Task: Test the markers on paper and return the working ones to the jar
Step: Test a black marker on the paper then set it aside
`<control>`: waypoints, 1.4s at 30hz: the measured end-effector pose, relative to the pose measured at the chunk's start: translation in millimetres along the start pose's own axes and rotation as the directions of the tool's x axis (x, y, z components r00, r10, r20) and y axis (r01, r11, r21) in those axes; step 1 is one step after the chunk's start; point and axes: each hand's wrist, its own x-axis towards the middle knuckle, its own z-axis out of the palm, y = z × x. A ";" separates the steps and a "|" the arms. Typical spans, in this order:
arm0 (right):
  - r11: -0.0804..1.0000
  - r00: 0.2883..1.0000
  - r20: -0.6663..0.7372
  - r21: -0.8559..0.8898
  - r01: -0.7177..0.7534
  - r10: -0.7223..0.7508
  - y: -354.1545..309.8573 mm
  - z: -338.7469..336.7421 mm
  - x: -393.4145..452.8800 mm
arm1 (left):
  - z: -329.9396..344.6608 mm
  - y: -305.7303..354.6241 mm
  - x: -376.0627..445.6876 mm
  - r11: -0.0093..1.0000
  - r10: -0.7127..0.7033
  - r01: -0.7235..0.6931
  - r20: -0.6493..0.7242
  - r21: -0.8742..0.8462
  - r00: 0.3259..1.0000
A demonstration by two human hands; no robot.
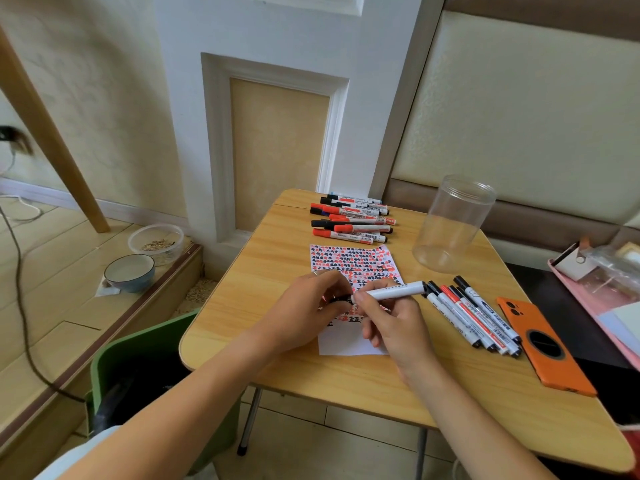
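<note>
A white-barrelled marker with a black end is held level over the white sheet of paper covered in red and black test scribbles, which lies on the light wooden folding counter. The barrel is pinched in the curled grip of the right hand, while the cap end is pinched by the fingers of the left hand; whether the cap is on or coming off cannot be told. The clear plastic cylindrical jar stands empty and upright beyond the paper to the right, with a row of capped markers near it and a pile of red and black markers at the far edge. A sharp pull could jerk the cap free and streak ink on the fingers, and sorted and untested piles could be confused.
</note>
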 end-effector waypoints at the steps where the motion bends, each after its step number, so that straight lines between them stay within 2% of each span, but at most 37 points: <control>1: 1.000 1.000 0.006 0.015 -0.005 0.005 -0.2 -0.6 0.5 | 0.8 0.4 -0.2 1.000 -0.002 0.002 -0.007 -0.015 1.000; 6: 0.998 0.999 0.029 0.060 -0.024 0.022 -4.2 -0.5 -0.5 | 0.1 3.0 -0.5 0.996 -0.030 0.027 -0.033 -0.083 0.999; 13: 0.968 0.985 -0.125 0.236 -0.084 0.116 -5.4 -8.1 2.3 | -13.3 -3.4 -3.7 0.994 -0.088 0.085 -0.044 -0.068 0.995; 20: 0.999 0.999 -0.037 -0.035 -0.014 0.012 1.5 -0.1 0.9 | -1.8 -0.9 -7.8 0.963 -0.099 0.095 -0.002 -0.253 0.995; 22: 0.998 1.000 -0.020 -0.062 0.006 -0.008 3.8 0.3 2.0 | 2.3 -2.4 -7.7 0.964 -0.113 0.110 0.001 -0.241 0.994; 27: 0.989 0.999 0.028 -0.149 0.024 -0.020 5.9 0.3 0.8 | 3.6 -4.0 -6.7 0.913 -0.191 0.187 0.025 -0.363 0.981; 42: 0.964 0.997 0.042 -0.254 0.075 -0.066 5.9 2.9 -1.2 | 2.3 -6.4 -7.9 0.928 -0.143 0.138 0.013 -0.346 0.990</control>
